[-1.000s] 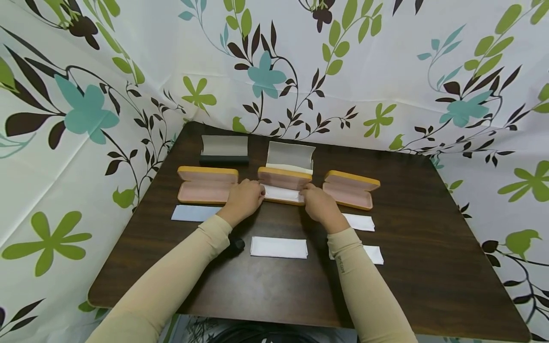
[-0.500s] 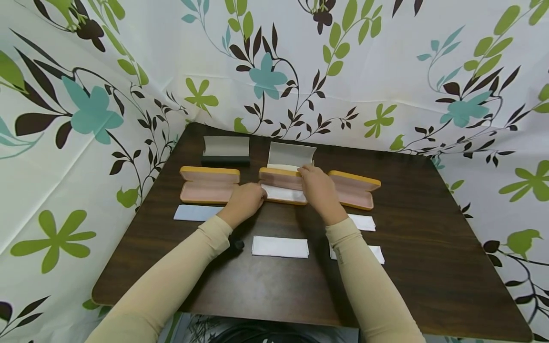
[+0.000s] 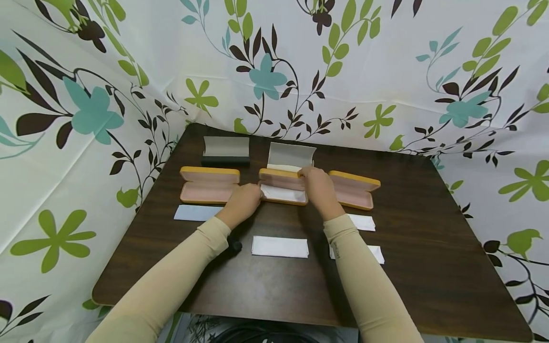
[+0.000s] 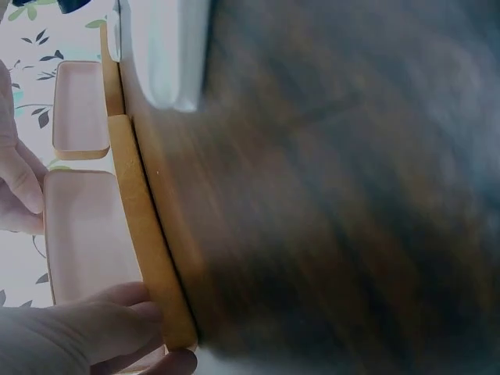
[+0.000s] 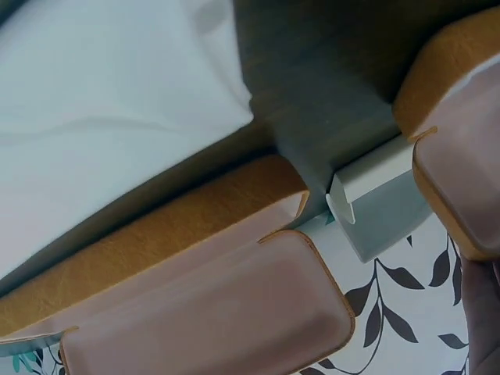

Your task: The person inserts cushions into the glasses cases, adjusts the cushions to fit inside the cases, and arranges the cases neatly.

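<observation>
In the head view, an open yellow-brown glasses case (image 3: 279, 178) with a pink lining stands mid-table, its lid raised. A folded white cloth (image 3: 284, 194) lies in its base. My left hand (image 3: 244, 201) grips the base at its left end; in the left wrist view its thumb and fingers (image 4: 133, 312) pinch the front corner. With my right hand (image 3: 319, 189) I hold the right end of the raised lid, fingers over its top edge. The right wrist view catches only part of that hand (image 5: 480, 312) beside the lid.
Open glasses cases stand at left (image 3: 209, 191) and right (image 3: 348, 194). Behind are a dark box (image 3: 225, 159) and a white box (image 3: 291, 155), both open. A light-blue cloth (image 3: 195, 213) and several white cloths (image 3: 279, 247) lie nearer the front.
My right hand has left the right end of the cloth and base and moved up to the lid. My left hand has shifted slightly left, off the cloth's end.
</observation>
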Demonstrator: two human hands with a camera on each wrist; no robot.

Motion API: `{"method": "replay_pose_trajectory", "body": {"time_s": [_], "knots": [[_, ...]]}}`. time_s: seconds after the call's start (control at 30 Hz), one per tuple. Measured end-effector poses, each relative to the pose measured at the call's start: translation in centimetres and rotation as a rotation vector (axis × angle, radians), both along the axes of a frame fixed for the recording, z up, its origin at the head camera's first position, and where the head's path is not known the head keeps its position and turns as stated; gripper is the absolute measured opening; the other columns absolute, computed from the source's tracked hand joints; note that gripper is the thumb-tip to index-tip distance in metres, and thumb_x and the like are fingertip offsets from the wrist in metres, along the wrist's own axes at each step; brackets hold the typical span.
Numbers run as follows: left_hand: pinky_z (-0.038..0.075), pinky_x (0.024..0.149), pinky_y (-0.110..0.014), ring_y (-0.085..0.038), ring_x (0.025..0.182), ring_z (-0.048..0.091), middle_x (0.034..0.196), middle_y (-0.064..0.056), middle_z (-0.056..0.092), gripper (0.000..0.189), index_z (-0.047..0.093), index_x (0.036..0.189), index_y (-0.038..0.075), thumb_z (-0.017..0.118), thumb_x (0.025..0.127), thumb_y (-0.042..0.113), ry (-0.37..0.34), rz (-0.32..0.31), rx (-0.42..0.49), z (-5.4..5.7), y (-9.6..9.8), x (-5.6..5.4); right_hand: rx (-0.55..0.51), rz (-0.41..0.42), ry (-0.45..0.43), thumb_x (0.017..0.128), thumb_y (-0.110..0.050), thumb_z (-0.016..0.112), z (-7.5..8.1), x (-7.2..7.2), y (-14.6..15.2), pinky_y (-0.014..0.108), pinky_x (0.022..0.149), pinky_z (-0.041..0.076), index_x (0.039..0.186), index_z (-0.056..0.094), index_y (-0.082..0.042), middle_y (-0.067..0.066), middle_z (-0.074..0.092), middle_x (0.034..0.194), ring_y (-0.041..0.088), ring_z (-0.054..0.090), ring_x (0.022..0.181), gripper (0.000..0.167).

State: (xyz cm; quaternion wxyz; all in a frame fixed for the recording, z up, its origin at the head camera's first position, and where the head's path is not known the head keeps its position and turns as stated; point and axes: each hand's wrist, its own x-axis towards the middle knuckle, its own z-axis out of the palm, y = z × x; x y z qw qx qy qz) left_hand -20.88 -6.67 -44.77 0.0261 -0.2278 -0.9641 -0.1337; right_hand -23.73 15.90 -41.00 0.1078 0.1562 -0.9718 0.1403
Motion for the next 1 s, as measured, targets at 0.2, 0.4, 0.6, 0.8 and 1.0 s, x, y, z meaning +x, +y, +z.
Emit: {"method": "replay_pose_trajectory", "body": {"time_s": [0.2,0.4,0.6,0.8,1.0], "knots": [[0.058,0.067,-0.037,-0.024,0.085,0.072,0.093,-0.008,0.074,0.017,0.082,0.091,0.01,0.067,0.097,0.005,-0.006,-0.01,-0.024,-0.1,0.0,0.3,0.03,-0.023,-0.004,0.097,0.001,0.062,0.0,0.4,-0.1,0.047,0.068,0.057,0.101,0.076,-0.009,0.009,0.075,0.094,0.032,0.07,0.081,0.017],[0.059,0.076,-0.039,-0.026,0.092,0.072,0.1,-0.01,0.074,0.014,0.081,0.103,0.009,0.072,0.094,0.004,0.009,-0.054,-0.026,-0.2,0.1,0.5,0.077,-0.034,0.041,0.097,-0.007,0.067,-0.3,0.8,-0.1,0.045,0.059,0.055,0.1,0.076,-0.011,0.008,0.074,0.086,0.03,0.068,0.071,0.01],[0.059,0.079,-0.041,-0.027,0.095,0.07,0.1,-0.008,0.073,0.007,0.079,0.097,0.01,0.075,0.092,0.009,0.028,-0.09,-0.097,0.4,0.0,0.9,0.118,-0.043,0.044,0.097,-0.003,0.065,-0.7,1.1,0.0,0.043,0.06,0.057,0.115,0.079,-0.019,0.006,0.078,0.097,0.031,0.071,0.081,0.029],[0.056,0.06,-0.036,-0.02,0.074,0.067,0.084,-0.002,0.072,0.007,0.077,0.089,0.014,0.073,0.095,0.017,0.224,-0.051,-0.011,1.9,-0.4,1.0,0.082,-0.05,-0.004,0.097,0.003,0.061,-0.9,1.3,-0.1,0.04,0.061,0.058,0.12,0.077,-0.017,0.004,0.078,0.101,0.028,0.073,0.088,0.035],[0.059,0.072,-0.039,-0.027,0.096,0.068,0.107,-0.008,0.072,0.021,0.073,0.117,0.008,0.068,0.1,0.02,0.353,0.01,0.129,3.2,-0.6,-0.3,0.072,-0.033,0.017,0.097,0.007,0.058,-0.8,1.6,-0.2,0.04,0.064,0.059,0.117,0.078,-0.016,0.004,0.078,0.101,0.028,0.073,0.089,0.037]]}}
